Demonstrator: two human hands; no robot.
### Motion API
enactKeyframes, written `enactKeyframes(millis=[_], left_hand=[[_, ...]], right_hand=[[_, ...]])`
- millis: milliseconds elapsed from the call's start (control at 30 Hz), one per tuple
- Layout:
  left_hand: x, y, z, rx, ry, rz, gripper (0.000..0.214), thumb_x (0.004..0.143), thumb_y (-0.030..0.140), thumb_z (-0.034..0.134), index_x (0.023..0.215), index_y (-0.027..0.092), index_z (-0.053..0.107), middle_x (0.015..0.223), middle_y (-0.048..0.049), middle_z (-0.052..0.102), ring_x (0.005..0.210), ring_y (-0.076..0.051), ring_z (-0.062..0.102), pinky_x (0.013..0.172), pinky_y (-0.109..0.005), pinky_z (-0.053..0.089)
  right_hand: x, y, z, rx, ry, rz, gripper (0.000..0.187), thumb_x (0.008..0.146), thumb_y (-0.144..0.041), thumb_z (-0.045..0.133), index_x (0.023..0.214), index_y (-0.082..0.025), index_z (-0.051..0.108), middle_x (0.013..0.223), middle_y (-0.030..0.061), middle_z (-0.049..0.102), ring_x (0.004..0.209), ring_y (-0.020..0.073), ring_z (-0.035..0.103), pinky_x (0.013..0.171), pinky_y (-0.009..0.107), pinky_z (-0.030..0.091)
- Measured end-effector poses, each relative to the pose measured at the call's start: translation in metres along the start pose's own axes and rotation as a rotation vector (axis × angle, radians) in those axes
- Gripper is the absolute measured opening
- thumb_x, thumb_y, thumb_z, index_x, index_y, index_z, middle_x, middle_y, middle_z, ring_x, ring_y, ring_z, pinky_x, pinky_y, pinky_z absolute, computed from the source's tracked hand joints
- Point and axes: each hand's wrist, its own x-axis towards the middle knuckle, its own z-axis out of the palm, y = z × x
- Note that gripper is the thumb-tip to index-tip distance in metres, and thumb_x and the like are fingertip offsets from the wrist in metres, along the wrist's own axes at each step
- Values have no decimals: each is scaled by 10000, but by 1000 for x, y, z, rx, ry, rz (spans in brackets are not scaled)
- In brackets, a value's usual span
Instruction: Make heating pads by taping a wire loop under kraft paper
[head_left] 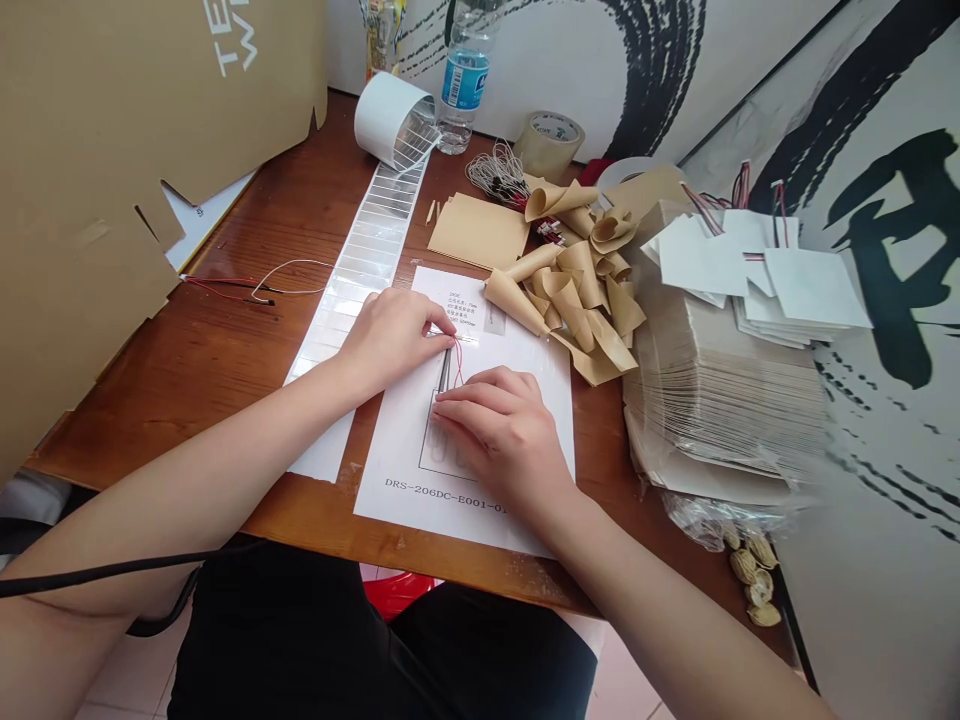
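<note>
A printed white sheet (394,450) with a line drawing and the text "DRS-206DC-E001" lies before me on the table. Over its middle, thin red and dark wires (459,362) run between my two hands. My left hand (394,340) pinches their upper end between thumb and index finger. Lower down, my right hand (499,420) has its fingers closed on the other end, where the fingertips hide the detail. Beside my left hand, a strip of silvery-white labels (379,225) unrolls from a label roll (390,120).
Rolled brown paper pieces (577,290), flat brown sheets (480,230), a wire bundle (499,175) and tape (551,145) sit behind the sheet. A stack of cards (735,390) stands right, a cardboard box (150,180) left, a water bottle (463,85) at the back. Loose wires (247,290) lie left.
</note>
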Motion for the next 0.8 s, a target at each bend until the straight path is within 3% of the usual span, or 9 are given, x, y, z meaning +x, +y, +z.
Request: enactKeyframes(millis=[167,400,633,800], left_hand=[[0,0,-1,-20,-29,-13,224,856,273,635,946,240,837,685,-13,686,692,-186,599,736,-349,463],[1,-4,1,-6,-2,13,260,823,228,595,931,253,831,697,0,689,672,-171,585,701,-328,449],[2,-2,1,-31,-11,-26,256,829,206,592,926,247,825,663,9,669,639,-163,553,680,-329,437],[1,-1,1,-19,-11,-21,267,823,186,578,929,239,817,692,5,681,658,-172,567,713,-338,437]], right_hand=[[0,-2,0,9,-9,20,124,956,-190,652,896,-252,741,935,16,803,873,218,656,758,409,465],[1,-8,-1,24,65,188,88,954,-175,612,909,-235,659,1223,116,736,1061,266,695,886,457,556],[4,-8,0,107,-26,204,119,983,-143,514,916,-229,563,1092,135,772,1169,286,702,904,464,584],[4,-8,0,133,-54,249,104,1015,-199,477,944,-237,542,1168,131,765,1096,277,730,844,445,594]])
